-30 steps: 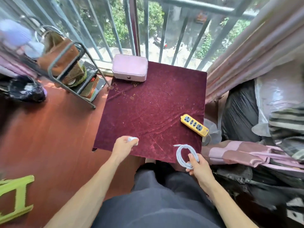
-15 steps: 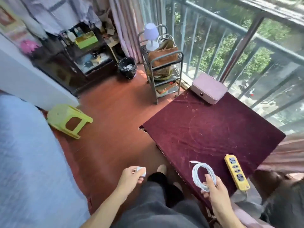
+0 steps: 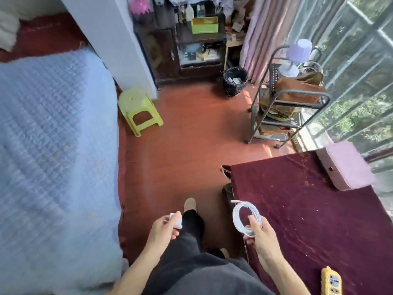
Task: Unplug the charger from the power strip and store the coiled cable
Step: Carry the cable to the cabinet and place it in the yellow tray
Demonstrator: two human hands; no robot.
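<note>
My left hand [image 3: 162, 228] is closed around a small white charger [image 3: 177, 219], held over the floor beside my dark trouser leg. My right hand [image 3: 260, 237] pinches a coiled white cable [image 3: 244, 216], its loose plug end pointing left above the table's near left edge. The yellow power strip [image 3: 331, 282] lies on the dark red velvet table [image 3: 308, 209] at the bottom right, with nothing plugged into its visible sockets. A pink box [image 3: 344, 165] with a small clasp sits at the table's far corner.
A blue quilted bed [image 3: 53, 156] fills the left. A green plastic stool [image 3: 138, 109] stands on the red-brown floor. A grey metal cart [image 3: 287, 103] holding a brown bag, a black bin [image 3: 235, 80] and a dark cabinet [image 3: 191, 50] stand further off. Window railings run along the right.
The view has swung left, away from the table toward the room. Both hands have left the tabletop, the left still holding the charger, the right still holding the coil.
</note>
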